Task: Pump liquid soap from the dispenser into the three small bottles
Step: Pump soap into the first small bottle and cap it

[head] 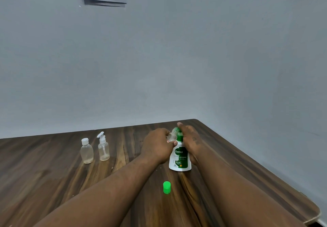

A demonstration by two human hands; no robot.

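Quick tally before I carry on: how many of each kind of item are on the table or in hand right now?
Small clear bottles: 3 (white flip cap; white pump top; uncapped one in the left hand)
Soap dispenser: 1
Loose green cap: 1
Total: 5

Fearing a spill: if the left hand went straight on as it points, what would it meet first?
Likely the dispenser's green pump, under the right hand; the small bottle the left hand holds looks almost against it.
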